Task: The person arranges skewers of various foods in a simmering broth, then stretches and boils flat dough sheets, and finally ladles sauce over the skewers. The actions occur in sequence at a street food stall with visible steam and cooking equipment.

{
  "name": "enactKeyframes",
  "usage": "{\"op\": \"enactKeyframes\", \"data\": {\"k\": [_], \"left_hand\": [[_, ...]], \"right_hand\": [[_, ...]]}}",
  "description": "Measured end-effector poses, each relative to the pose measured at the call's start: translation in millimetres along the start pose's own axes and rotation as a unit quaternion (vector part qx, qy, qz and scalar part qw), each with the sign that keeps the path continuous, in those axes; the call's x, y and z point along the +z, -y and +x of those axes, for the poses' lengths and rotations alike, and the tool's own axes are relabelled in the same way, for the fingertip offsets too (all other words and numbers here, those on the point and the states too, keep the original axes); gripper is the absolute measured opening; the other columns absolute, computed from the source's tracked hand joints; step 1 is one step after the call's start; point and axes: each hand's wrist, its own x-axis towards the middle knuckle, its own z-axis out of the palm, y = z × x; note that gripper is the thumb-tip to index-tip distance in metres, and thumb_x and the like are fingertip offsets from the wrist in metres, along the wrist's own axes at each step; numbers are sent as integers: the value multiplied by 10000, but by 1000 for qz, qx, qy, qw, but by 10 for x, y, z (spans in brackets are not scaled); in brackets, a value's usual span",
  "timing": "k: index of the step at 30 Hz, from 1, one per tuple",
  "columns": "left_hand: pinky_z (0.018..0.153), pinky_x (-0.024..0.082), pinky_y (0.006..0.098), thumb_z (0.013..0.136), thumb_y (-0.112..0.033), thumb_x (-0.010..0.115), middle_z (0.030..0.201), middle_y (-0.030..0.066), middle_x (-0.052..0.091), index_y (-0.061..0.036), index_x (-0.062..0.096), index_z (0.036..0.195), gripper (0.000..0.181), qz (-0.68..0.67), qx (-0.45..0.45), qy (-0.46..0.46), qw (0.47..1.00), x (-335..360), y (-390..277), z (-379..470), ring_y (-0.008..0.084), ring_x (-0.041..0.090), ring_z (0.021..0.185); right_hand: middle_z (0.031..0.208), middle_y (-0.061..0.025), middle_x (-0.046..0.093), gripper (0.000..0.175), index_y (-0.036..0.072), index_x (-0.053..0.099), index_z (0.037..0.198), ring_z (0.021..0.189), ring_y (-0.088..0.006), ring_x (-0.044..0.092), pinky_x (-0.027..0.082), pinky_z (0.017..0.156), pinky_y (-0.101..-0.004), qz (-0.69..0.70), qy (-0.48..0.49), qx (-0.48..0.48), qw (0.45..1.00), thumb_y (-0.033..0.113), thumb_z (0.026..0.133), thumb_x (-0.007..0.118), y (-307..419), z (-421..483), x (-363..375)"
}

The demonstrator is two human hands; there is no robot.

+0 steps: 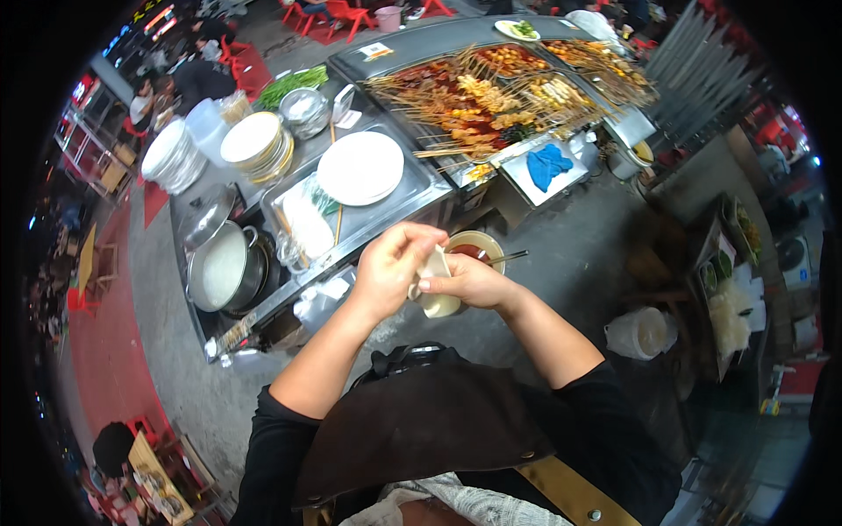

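Observation:
Between both hands, in front of my body, is a pale, thin, folded piece (434, 266) that looks like dough or a wrapper; I cannot tell which. My left hand (398, 266) holds its upper left side, fingers bent over the top. My right hand (470, 281) pinches its lower right side with the thumb across it. Just beyond my right hand is a round tub (498, 244) of red sauce with a metal handle leaning out. White plates (360, 168) lie on a metal tray on the cart, past my left hand.
Trays of skewers (487, 98) cover the cart's far part, with a blue cloth (547, 166) on a side shelf. A large pot (220, 269) and stacked bowls (253, 141) stand at left. A white bucket (638, 333) is on the right. People sit in the background.

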Motion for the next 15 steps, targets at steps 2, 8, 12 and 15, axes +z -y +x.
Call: {"op": "enactKeyframes", "data": {"k": [2, 8, 12, 15], "left_hand": [[926, 577, 380, 1101, -237, 518, 1129, 172, 708, -42, 549, 1132, 201, -206, -77, -32, 975, 45, 52, -19, 270, 705, 1049], [943, 578, 412, 1106, -218, 493, 1113, 179, 669, -17, 548, 1131, 210, -341, -193, -136, 910, 127, 165, -102, 280, 686, 1035], [926, 571, 403, 1108, -257, 496, 1061, 114, 663, -22, 575, 1088, 249, -423, -290, -117, 850, 174, 156, -147, 229, 683, 1008], [986, 548, 366, 1086, -206, 540, 1121, 126, 653, 4, 568, 1151, 222, -442, -243, 27, 863, 293, 77, -67, 221, 656, 1100]], "right_hand": [[1082, 14, 677, 272, 41, 669, 1219, 969, -70, 625, 513, 854, -258, -34, 6, -11, 999, 231, 1023, 664, -91, 36, -22], [1252, -46, 618, 488, 44, 543, 1369, 1151, -119, 562, 478, 1006, -320, -100, -22, -78, 992, 156, 937, 743, -202, 70, -156], [1433, -174, 540, 756, 34, 447, 1514, 1377, -280, 500, 393, 1146, -389, -246, -69, -158, 954, 272, 877, 777, -209, -233, -189], [1397, -217, 552, 753, 22, 514, 1454, 1331, -337, 528, 404, 1122, -425, -292, -80, -166, 939, 451, 892, 771, -220, -419, -255]]}}
